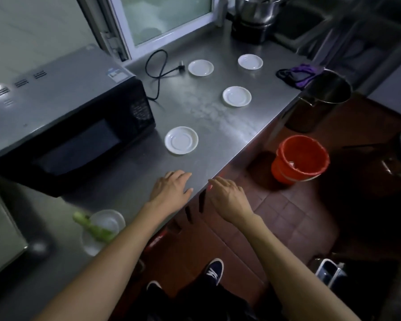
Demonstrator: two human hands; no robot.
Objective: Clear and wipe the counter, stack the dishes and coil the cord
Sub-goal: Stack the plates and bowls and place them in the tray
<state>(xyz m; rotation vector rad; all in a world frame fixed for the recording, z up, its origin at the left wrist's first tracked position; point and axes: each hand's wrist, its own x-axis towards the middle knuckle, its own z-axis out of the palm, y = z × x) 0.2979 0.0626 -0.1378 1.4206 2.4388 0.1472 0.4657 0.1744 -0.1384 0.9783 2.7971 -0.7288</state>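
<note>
Currently both hands are empty, fingers relaxed: left hand point(171, 189) flat on the surface point(218, 126) near edge, right hand point(227, 196) just beyond it

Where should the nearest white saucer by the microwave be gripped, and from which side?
Grip the nearest saucer by its raised rim on the near-right edge, thumb on top, fingertips slipped under. It lies flat and upright, the microwave blocks its left, and both hands are nearest that side.
</note>
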